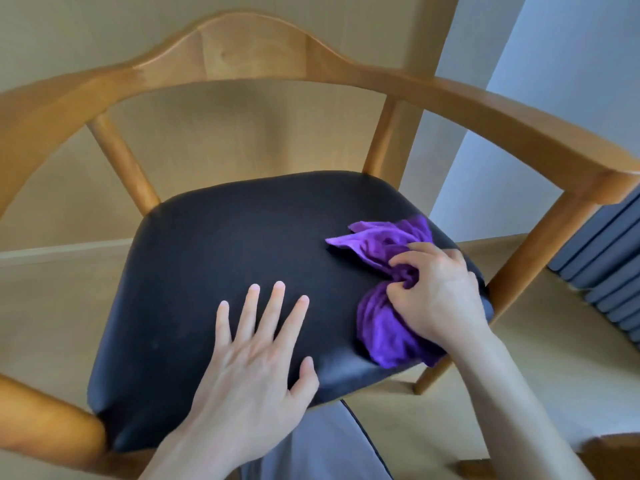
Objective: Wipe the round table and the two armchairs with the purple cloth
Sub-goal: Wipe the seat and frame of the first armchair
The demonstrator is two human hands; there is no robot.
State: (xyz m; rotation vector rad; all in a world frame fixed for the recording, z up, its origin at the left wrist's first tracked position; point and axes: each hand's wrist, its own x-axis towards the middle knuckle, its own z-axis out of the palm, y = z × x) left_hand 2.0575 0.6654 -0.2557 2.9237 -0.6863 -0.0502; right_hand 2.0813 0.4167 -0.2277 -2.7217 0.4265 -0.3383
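Cloth (388,299) is sitting bunched on the armchair's (242,53) dark seat (225,244) near its right edge, looking soft, light, floppy; right hand (433,289) is clenching its gathered middle, left hand (256,344) is lying flat, fingers spread, bracing beside it.

— What's past my left hand?
— Pale wood floor (62,299), running under and behind everything, with a light skirting strip (65,252) low on that side.
— And beyond my right?
— A tall wooden post (429,57), a grey-blue wall (561,64) in soft daylight, and grey pleated curtain folds (602,258) reaching the floor.
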